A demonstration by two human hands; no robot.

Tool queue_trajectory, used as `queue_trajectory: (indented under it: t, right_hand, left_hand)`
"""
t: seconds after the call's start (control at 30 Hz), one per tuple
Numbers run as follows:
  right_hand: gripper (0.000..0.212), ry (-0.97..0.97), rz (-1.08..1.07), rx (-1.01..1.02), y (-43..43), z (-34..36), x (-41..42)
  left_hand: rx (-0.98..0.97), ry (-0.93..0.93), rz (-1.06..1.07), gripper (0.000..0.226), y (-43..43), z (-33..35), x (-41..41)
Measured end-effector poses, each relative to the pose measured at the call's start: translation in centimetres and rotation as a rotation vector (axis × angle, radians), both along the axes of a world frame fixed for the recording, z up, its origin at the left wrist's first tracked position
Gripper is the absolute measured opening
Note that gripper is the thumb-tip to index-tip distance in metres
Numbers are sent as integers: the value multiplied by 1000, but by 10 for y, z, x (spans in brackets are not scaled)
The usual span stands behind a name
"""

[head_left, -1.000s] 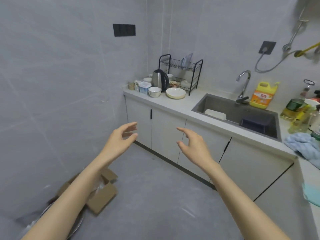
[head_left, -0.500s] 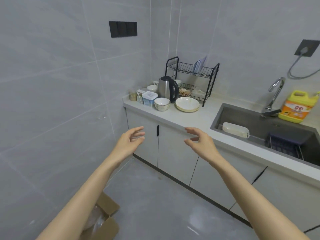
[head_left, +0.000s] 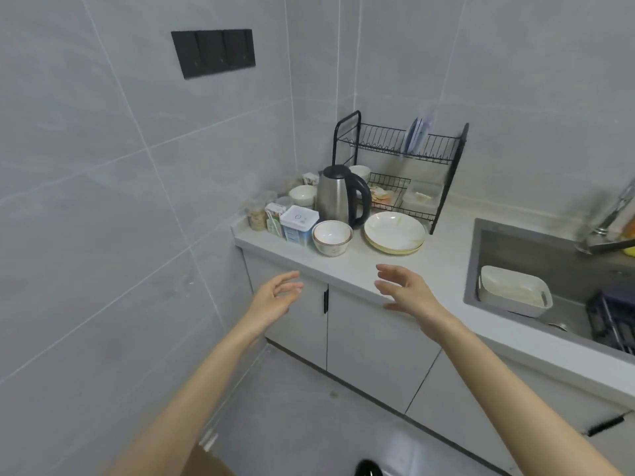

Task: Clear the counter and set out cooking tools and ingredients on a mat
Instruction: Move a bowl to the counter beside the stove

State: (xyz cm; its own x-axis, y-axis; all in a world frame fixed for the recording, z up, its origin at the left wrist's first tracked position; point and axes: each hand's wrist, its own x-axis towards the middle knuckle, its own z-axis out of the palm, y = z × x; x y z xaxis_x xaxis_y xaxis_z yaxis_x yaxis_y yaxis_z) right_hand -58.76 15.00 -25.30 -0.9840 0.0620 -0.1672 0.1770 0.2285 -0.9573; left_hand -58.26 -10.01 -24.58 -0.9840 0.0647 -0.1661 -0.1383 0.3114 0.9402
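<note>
**Two empty hands before a crowded counter corner**

The left hand [head_left: 275, 298] hangs in front of the cabinet doors [head_left: 371, 341], below the counter's edge. Its fingers are loosely spread and hold nothing.

The small things crowd the far left end of the counter [head_left: 443, 266]. The jars [head_left: 257, 218] are blurred and half hidden behind a carton [head_left: 275, 216] and a white lidded box [head_left: 299, 223], and their labels cannot be read. Just right of the box sits a stack of bowls [head_left: 332, 237]. Behind it a steel kettle [head_left: 338, 197] hides part of another bowl.

A pile of plates [head_left: 394, 231] lies next, just beside the front foot of the black dish rack [head_left: 453, 166] — what fills the rack's lower shelf is hard to make out.

The right hand [head_left: 407, 292] shows against the counter's front edge, fingers wide and slightly curled, gripping nothing.

A strip of plain worktop runs between the plates and the sink [head_left: 472, 259] — the open room on this surface. In the sink a white tub [head_left: 513, 290] sits near the left wall. A dark basket [head_left: 611, 317] and the blurred faucet [head_left: 615, 214] are cut off by the right edge.
</note>
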Motion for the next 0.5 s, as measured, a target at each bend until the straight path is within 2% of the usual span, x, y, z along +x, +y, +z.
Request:
queue_trajectory:
  t: [0.17, 0.37, 0.5]
  right_hand:
    - [37, -104, -6, -93, 3, -32, -91]
    - [42, -334, 2, -251, 15, -65, -210]
    - [42, -463, -31, -374, 17, -86, -271]
  left_hand:
    - [26, -79, 29, 39, 5, -31, -83]
    - [77, -226, 136, 39, 27, -63, -190]
    - [233, -399, 234, 43, 39, -81, -249]
